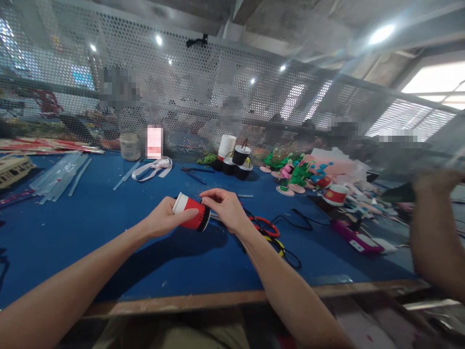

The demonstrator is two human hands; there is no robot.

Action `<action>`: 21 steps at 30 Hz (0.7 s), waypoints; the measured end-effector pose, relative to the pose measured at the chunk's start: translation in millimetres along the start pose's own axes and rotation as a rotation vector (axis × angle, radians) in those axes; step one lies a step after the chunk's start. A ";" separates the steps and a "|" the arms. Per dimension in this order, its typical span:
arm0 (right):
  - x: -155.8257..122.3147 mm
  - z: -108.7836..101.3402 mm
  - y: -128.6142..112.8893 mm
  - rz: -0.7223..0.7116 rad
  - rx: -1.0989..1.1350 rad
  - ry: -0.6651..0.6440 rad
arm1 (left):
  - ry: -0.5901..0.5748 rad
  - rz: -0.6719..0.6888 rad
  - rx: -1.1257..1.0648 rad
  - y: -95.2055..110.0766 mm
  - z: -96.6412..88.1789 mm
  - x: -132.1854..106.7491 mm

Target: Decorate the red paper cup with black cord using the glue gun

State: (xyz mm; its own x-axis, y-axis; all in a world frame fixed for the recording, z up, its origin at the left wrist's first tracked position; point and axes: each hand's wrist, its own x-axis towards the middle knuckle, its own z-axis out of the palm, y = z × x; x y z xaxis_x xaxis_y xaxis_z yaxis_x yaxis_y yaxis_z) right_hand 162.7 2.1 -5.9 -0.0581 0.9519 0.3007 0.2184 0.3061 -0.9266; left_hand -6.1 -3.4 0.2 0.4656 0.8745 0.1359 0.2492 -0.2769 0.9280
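Note:
My left hand (167, 217) is wrapped round a red and white paper cup (189, 213), which lies tilted on its side above the blue table. A black band circles the cup's right end. Thumb and fingers of my right hand (225, 206) are pinched together at that black end, touching or nearly touching it. Whatever they hold is too small or hidden to make out. Just beyond and under my right hand lie a red-handled tool (269, 225) and a yellow-handled tool (278, 245), partly covered by my wrist.
Stacked white cups (227, 144) and black-banded cups (241, 155) stand at the back. Green and pink figures (298, 174) crowd the back right. Clear glue sticks (60, 174) lie left, pliers (196, 170) behind my hands. A purple box (354, 237) and another person's arm (434, 228) are at right.

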 end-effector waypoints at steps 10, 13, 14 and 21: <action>-0.1 1.1 -0.1 0.031 -0.009 -0.014 | 0.019 -0.019 -0.117 -3.4 1.0 0.7; 2.9 0.6 2.9 0.039 -0.091 -0.016 | 0.044 -0.051 -0.194 0.3 2.0 0.9; 4.1 -0.1 3.9 0.032 -0.139 -0.007 | 0.067 -0.069 -0.230 2.3 2.3 1.2; -0.6 -3.0 -1.5 -0.094 -0.295 0.056 | 0.347 -0.227 -0.332 7.0 0.7 7.9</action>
State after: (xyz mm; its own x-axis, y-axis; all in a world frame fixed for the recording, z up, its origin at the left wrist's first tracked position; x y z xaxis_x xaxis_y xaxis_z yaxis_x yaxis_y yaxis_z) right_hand 165.4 1.0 -4.0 -0.0396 0.9149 0.4016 0.4884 0.3684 -0.7911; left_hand -0.1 1.3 7.5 0.1091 0.9937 -0.0262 0.0027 0.0261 0.9997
